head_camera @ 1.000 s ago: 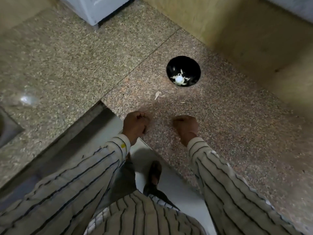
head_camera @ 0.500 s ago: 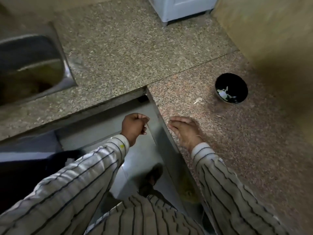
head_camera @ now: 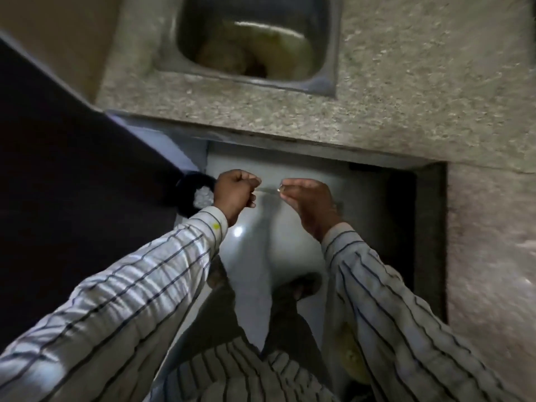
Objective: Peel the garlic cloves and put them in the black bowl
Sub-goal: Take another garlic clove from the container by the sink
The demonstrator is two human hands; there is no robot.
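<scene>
- Head view: a person in a pale shirt with dark stripes (head_camera: 145, 271) is standing before a rectangular stainless-steel sink (head_camera: 330, 68) set in a speckled grey granite counter (head_camera: 406, 111). Both hands are hanging over the smooth grey floor (head_camera: 278, 242) on the near side of the sink.
- The left hand (head_camera: 236, 192), on the near side of the sink's left half, is hanging clenched in a tight fist. Whether the fist is enclosing anything is not showing, so what it holds cannot be told.
- The right hand (head_camera: 310, 201), on the near side of the sink's right half, is pointing toward the left hand with its fingers nearly straight. Its fingertips (head_camera: 287, 185) are nipping a small pale scrap (head_camera: 280, 188); through the blur it could be clove or loose skin.
- A dark round container (head_camera: 185, 195) holding a pale heap (head_camera: 203, 195) is sitting to the near left of the sink, just beside the left hand. Whether it is the black bowl or a waste bin is not clear, and no whole clove is showing plainly anywhere.
- Handling, by judgement: a garlic clove is likely feeling light, small and firm, with a papery skin that is brittle, clinging and quick to tear into flakes. Once bare, the clove is probably turning slightly tacky and liable to slip, so it is best pinched across its broad sides with the fingertips. The skin is best lifted at the pointed tip or the root end.
</scene>
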